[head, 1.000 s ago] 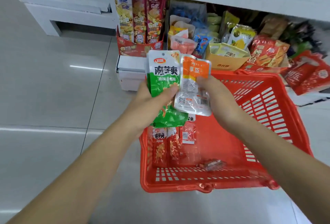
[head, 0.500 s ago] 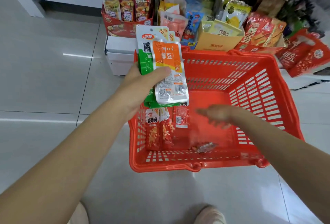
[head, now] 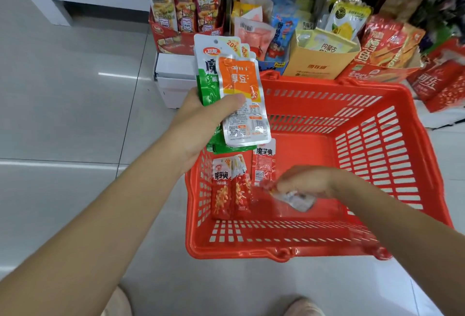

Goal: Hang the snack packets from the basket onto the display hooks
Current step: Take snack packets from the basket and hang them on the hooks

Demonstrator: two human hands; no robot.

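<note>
**Q:** Head view, entry one: what is held, and why so?

**A:** A fanned stack, with the orange packet [head: 240, 94] in front of the green packet [head: 207, 76], is clamped between the thumb and fingers of the left hand [head: 201, 119]. It is held above the far-left corner of the basket [head: 276, 250]. It is judged to be gathered there so that the other hand is freed for picking.

**Q:** Orientation?

**A:** Long axes are kept near upright, header ends uppermost and tipped slightly left. Readiness for hanging is inferred, though no hooks are seen.

**Q:** Entry two?

**A:** A small packet [head: 298, 201] is pinched under the curled fingers of the right hand [head: 305, 181], low at the basket floor. Its axis cannot be told through the blur. Red packets [head: 221, 191] are left lying lengthwise beside the left wall, tops pointed away from the wearer.
</note>
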